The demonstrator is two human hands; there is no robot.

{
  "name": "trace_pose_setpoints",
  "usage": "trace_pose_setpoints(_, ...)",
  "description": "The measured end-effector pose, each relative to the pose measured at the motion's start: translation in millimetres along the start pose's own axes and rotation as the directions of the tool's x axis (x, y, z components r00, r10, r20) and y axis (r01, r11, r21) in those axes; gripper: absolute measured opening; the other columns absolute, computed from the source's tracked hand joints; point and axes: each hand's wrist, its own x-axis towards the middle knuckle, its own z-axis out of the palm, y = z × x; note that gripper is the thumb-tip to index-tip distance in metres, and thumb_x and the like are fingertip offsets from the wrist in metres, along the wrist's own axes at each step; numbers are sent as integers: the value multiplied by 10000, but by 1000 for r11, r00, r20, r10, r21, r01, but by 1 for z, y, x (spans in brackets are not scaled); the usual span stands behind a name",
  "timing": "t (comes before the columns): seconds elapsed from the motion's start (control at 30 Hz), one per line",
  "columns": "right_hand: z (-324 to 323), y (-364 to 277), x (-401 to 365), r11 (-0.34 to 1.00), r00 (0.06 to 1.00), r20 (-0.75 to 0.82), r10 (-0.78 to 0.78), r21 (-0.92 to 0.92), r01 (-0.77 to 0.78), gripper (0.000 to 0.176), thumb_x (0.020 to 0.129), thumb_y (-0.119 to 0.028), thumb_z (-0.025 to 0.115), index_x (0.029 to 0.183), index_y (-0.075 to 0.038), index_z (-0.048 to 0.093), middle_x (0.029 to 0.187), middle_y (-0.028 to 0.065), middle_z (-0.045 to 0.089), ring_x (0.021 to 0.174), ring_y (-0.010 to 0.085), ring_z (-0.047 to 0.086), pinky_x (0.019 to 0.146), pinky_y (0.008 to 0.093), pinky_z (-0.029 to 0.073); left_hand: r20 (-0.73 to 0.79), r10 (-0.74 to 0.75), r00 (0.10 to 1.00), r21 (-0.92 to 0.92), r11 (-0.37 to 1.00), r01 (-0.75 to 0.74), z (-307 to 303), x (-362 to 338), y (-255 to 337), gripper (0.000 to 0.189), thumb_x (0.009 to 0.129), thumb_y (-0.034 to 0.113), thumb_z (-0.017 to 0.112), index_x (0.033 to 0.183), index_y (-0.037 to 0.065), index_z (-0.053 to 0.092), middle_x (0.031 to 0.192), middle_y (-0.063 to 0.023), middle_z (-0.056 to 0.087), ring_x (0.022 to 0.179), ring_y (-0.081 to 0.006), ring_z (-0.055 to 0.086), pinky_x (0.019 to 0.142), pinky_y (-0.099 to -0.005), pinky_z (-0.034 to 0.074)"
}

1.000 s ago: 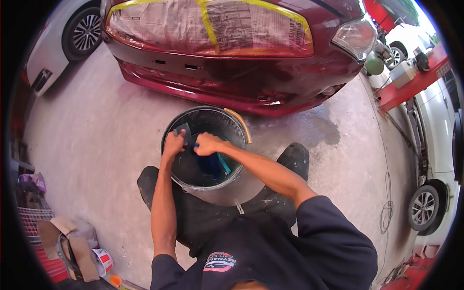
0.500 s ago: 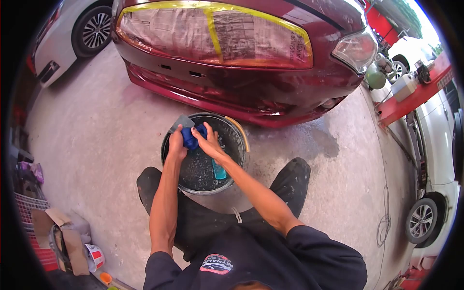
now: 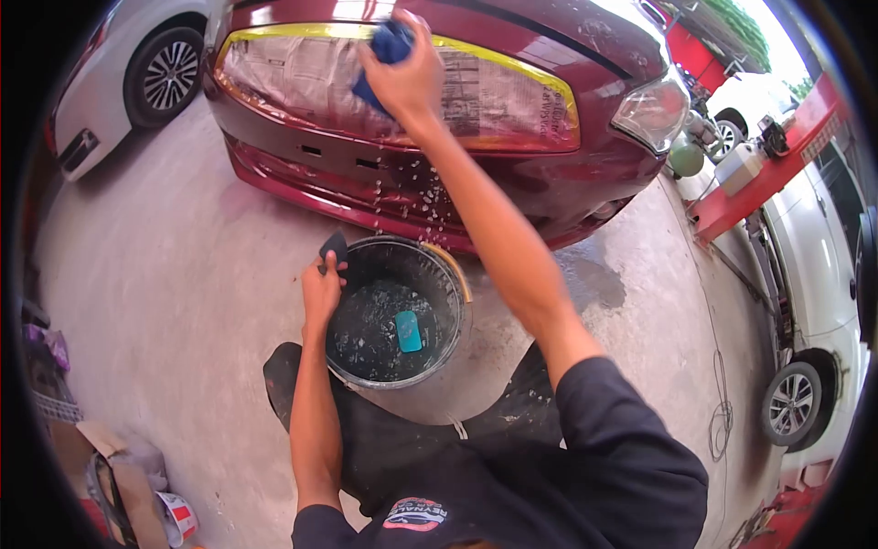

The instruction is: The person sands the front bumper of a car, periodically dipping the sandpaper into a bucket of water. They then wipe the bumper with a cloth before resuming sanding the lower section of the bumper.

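Fingers of your right hand (image 3: 409,80) wrapped round a bunched dark-blue cloth (image 3: 391,41), grip narrow; outline blurred. Head view, sole camera: you hold the cloth raised before a newspaper-covered panel (image 3: 503,91), edged in yellow tape (image 3: 320,31), on a glossy dark-red car (image 3: 512,174) (contact between cloth and car: cannot tell). Scattered water drops (image 3: 430,192) in mid-air below that hand, above the bucket's far side. Your left hand (image 3: 320,291) grips a dark-grey flat pad (image 3: 334,249), which juts up past the fingers, at the left rim of a round black plastic bucket (image 3: 366,261) with a tan curved handle (image 3: 455,269). Bucket contents: dark water (image 3: 366,334) flecked with pale foam, plus a teal rectangular block (image 3: 409,331) right of centre, apart from both your hands. Bucket stands on grey concrete floor (image 3: 174,302), between you and the car.
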Motion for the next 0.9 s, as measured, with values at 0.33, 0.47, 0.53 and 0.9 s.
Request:
trace_pose_setpoints(0.33,-91,101,111,723,729,502,-465,-260,640,415,825,-98,661,1235,-44,702,1501,182,560,1512,437,366,1267,553,289,144,143,979,386,903,-189,19,7,-5,388,1066,342,570,1050,-25,695,934,-213,768,940,-453,721,806,-501,543)
trace_pose_setpoints(0.47,-212,115,111,704,725,531,-439,-298,645,424,802,-20,635,1222,-41,689,1505,183,563,1517,437,376,1263,541,306,156,124,980,411,894,-179,19,7,-6,428,1076,352,568,1154,-50,692,948,-203,778,930,-419,742,797,-487,547)
trace_pose_setpoints(0.53,-258,127,103,731,778,424,-463,-315,606,430,790,-16,619,1214,-45,688,1467,183,598,1486,444,424,1251,549,316,185,79,980,351,926,-141,22,2,4,444,1087,353,559,1177,-63,686,943,-192,786,788,-330,754,727,-432,554)
trace_pose_setpoints(0.9,-292,160,20,717,844,-90,-528,-580,387,407,813,-273,762,1170,-88,698,1312,170,668,1310,435,575,1150,549,410,272,56,961,399,902,-166,40,-4,12,432,1088,331,574,1103,-89,677,902,-185,786,638,-217,716,649,-372,544)
